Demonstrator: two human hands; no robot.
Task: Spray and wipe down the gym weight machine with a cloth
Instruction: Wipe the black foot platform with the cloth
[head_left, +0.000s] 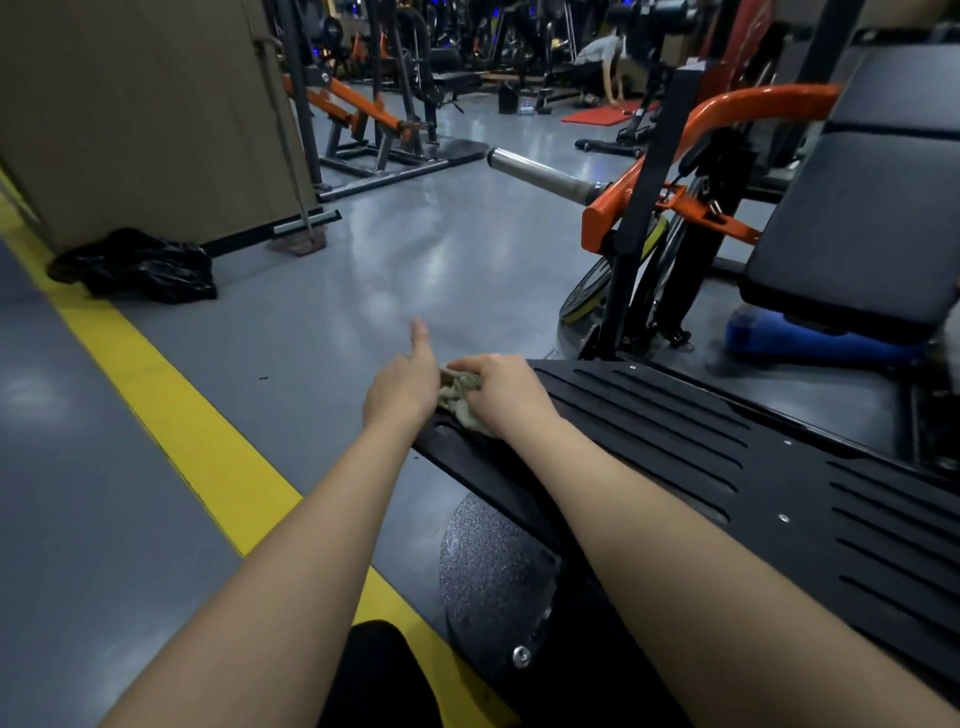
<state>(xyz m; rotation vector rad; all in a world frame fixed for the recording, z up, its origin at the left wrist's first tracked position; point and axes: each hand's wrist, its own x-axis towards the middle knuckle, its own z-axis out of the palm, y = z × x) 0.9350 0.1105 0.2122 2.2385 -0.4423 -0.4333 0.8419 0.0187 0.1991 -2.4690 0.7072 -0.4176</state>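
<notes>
A black slotted footplate (675, 436) of the weight machine runs from the centre to the lower right. At its far left corner lies a crumpled greenish cloth (460, 395). My right hand (501, 395) grips the cloth and presses it onto the plate's corner. My left hand (405, 384) is beside the cloth at the plate's edge, thumb pointing up; its fingers are hidden behind the hand, so its hold is unclear. No spray bottle is identifiable.
A black padded seat (857, 218) and orange frame (727, 114) stand at the right, with a steel bar sleeve (540, 174). A black bag (140, 265) lies by a wall. A yellow floor stripe (171, 395) runs diagonally. A person crouches far back (602, 62).
</notes>
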